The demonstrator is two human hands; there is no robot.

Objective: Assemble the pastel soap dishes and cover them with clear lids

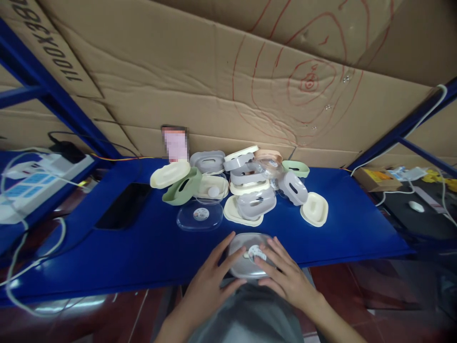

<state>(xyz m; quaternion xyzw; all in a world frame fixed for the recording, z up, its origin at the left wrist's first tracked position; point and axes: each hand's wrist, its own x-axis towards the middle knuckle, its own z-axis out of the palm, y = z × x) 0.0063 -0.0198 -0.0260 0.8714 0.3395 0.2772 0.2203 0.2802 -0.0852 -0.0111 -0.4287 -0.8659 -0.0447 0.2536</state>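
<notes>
A grey lidded box (237, 270) with a clear lid and a round white label (255, 253) sits at the near edge of the blue table. My left hand (217, 278) lies spread over its left side, thumb near the front edge and index finger at the far corner. From the right, my right hand (285, 274) rests with spread fingers on the lid and label, its thumb by the front edge. Beyond the hands, a clear lid (185, 219) lies flat. Near it are a lilac container (257, 204) and a cream lid (314, 209).
Cream, lilac, green and peach pieces form a pile, with a green container (183, 188) at its left. A black phone (123, 206) lies left, and a blurred-out screen (175, 144) leans on the cardboard wall (178, 71). Power strips (43, 181) and cables occupy the left end.
</notes>
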